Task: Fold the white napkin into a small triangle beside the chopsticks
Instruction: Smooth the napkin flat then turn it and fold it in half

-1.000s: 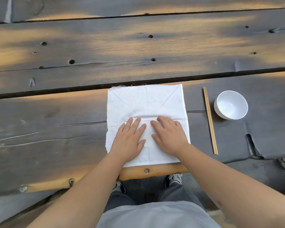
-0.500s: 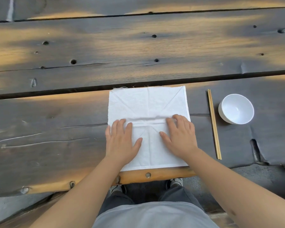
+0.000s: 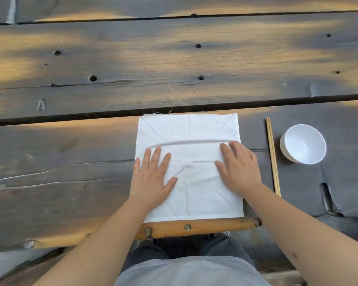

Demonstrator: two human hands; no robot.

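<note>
So the napkin point(image 3: 189, 162) is laid out square at the near edge of the table point(image 3: 50, 182), and it's pinned flat under both palms, nothing gripped or pinched. The left hand point(image 3: 152, 176) is spread on the left side with fingers straight, the right hand point(image 3: 239, 168) is flat on the right side. Compared with a second ago, the hands have been slid apart from the middle out toward the side edges, and a long raised ridge has been pushed up across the cloth just beyond the fingertips. That reads as smoothing, not folding: no corner has been lifted yet, so the triangle hasn't been started. Old diagonal creases can be seen in the far half. Further right, the chopsticks point(image 3: 273, 155) are lying close beside the napkin, apart from it, with the bowl point(image 3: 303, 144) just past them, both untouched.
</note>
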